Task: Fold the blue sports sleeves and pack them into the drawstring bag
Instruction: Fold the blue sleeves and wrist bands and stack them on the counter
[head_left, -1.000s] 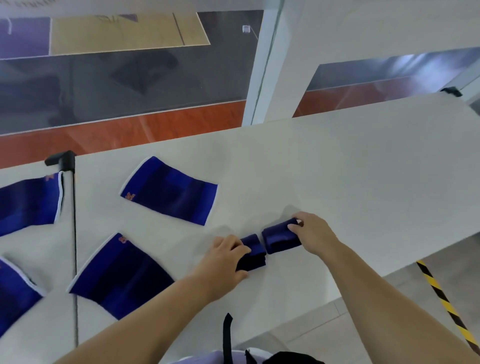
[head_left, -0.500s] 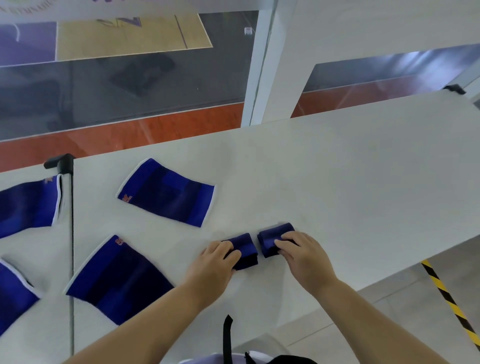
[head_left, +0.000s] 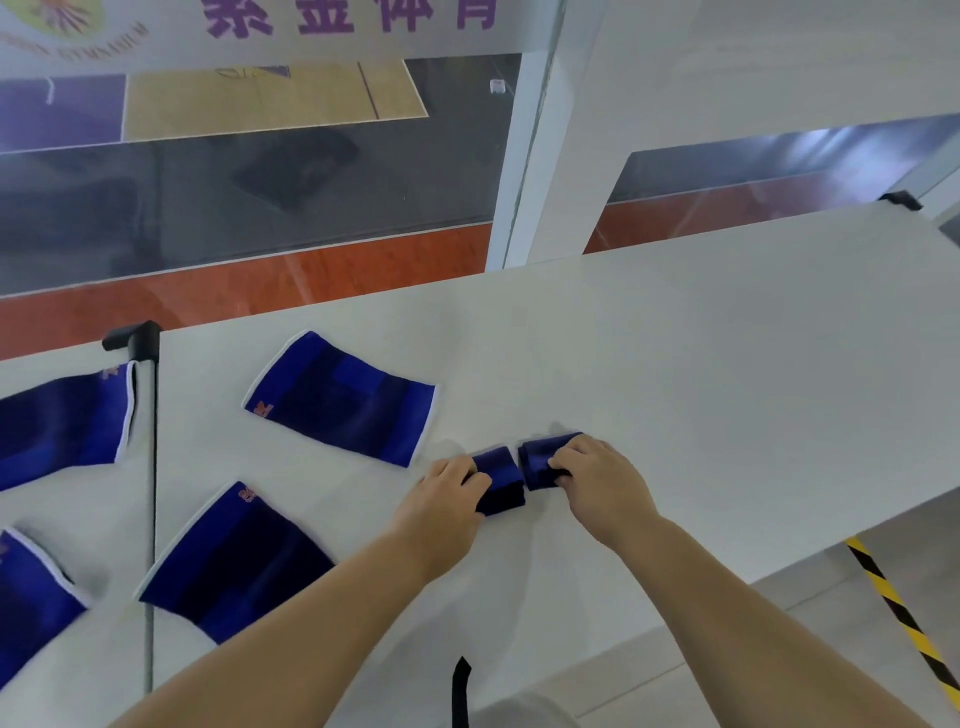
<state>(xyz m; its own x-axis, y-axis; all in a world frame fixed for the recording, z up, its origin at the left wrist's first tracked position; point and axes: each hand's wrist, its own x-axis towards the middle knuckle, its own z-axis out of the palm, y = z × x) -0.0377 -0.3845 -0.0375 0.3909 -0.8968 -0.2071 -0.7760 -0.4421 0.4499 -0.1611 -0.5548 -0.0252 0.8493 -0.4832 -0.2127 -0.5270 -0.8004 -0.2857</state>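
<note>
- Both hands grip small folded bundles of blue fabric: the left hand (head_left: 448, 499) has its fingers curled over the left folded sleeve (head_left: 500, 479), and the right hand (head_left: 597, 474) pinches the right folded sleeve (head_left: 537, 460) with fingers bent over its near edge.
- These two bundles sit side by side, just apart, on the white table (head_left: 675, 364) near its front edge, at about 12 o'clock from the person's body.
- Four sleeves lie flat and unfolded: one (head_left: 340, 397) at 10 o'clock from the hands, another (head_left: 236, 564) at 8 o'clock, and two at the far left, the upper left sleeve (head_left: 62, 418) at 9 o'clock and the lower left sleeve (head_left: 31, 597) at 8 o'clock, cut by the frame edge.
- A seam (head_left: 151, 493) between table sections separates those two left sleeves from the rest.
- No drawstring bag is identifiable; a black strap (head_left: 460, 691) hangs at 6 o'clock by the body, and I cannot tell what it belongs to.
- Judged from the layout, the folding step is in hand: two pieces are compact, four remain open, nothing is packed.
- Next likely calls for pressing the bundles so that they hold their fold, then reaching toward 10 o'clock for the nearest flat sleeve.
- Springy knit may unroll on release, so a firm crease matters.
</note>
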